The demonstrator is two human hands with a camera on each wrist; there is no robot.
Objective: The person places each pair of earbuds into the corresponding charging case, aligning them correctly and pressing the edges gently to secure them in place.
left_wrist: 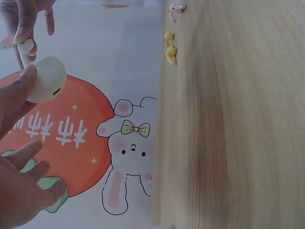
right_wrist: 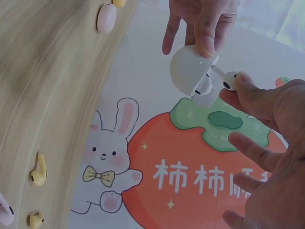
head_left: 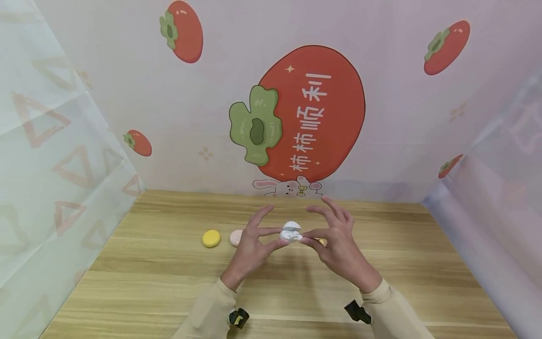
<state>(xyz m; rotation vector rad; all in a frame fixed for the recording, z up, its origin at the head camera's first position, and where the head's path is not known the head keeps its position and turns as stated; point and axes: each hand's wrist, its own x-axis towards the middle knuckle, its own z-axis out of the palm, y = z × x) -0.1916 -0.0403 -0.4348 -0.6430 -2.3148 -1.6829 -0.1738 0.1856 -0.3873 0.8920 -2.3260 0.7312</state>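
Raised above the table, a white round earbud case [head_left: 286, 235] has its lid flipped up. My left hand [head_left: 252, 245] pinches the case between thumb and forefinger, its other fingers spread. My right hand [head_left: 338, 240] pinches a white earbud [right_wrist: 230, 81] by its rounded head between thumb and forefinger. In the right wrist view its stem points at the case's opening, where a second white earbud [right_wrist: 204, 86] sits. The left wrist view shows the back of the case [left_wrist: 50, 78], with a small dark slot, and the held earbud [left_wrist: 25, 46] beside it.
On the wooden table [head_left: 169, 282], a yellow round case [head_left: 211, 238] and a pink case [head_left: 235, 238] lie left of the hands. Two yellow earbuds [left_wrist: 171, 53] and pink earbuds [left_wrist: 175, 10] lie to the right. A printed backdrop [head_left: 381, 141] stands behind the table.
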